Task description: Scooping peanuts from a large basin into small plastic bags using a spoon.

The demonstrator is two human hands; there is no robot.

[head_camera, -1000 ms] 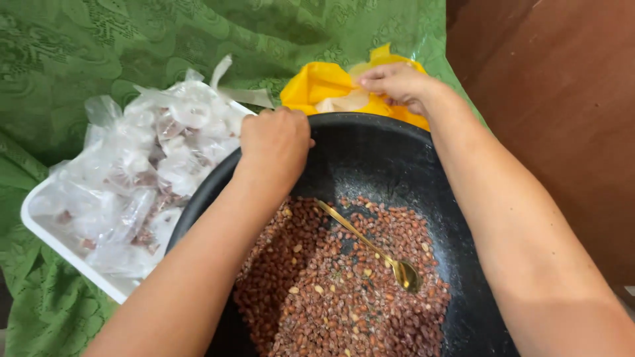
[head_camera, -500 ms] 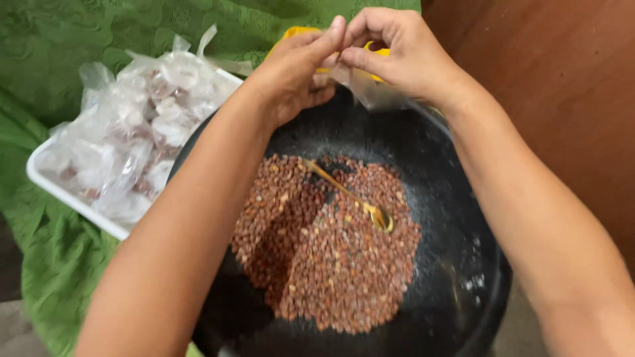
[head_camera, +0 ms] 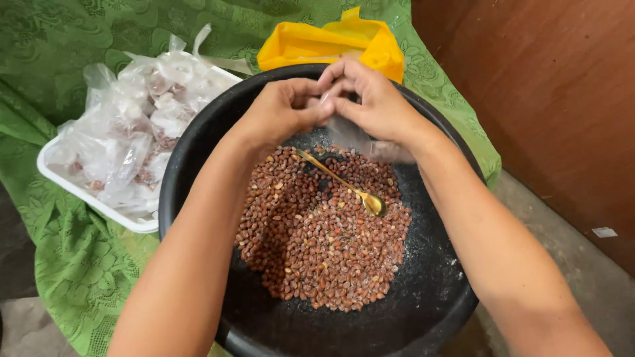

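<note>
Both hands meet over the far part of a big black basin (head_camera: 433, 297). My left hand (head_camera: 281, 112) and my right hand (head_camera: 374, 102) pinch the top of a small clear plastic bag (head_camera: 357, 139), which hangs empty between them. Under them lies a heap of brown roasted peanuts (head_camera: 324, 244) in the basin. A gold spoon (head_camera: 344, 185) rests on the heap, bowl toward the right.
A white tray (head_camera: 73, 188) heaped with small filled plastic bags (head_camera: 139, 125) stands left of the basin. A yellow bag (head_camera: 324, 43) lies behind it. All sit on a green lace cloth (head_camera: 59, 264). A brown wooden wall (head_camera: 542, 99) rises at the right.
My right hand drew a clear bag from the yellow bag. My left hand left the basin's rim and joined it. Both hands now hold the bag over the peanuts.
</note>
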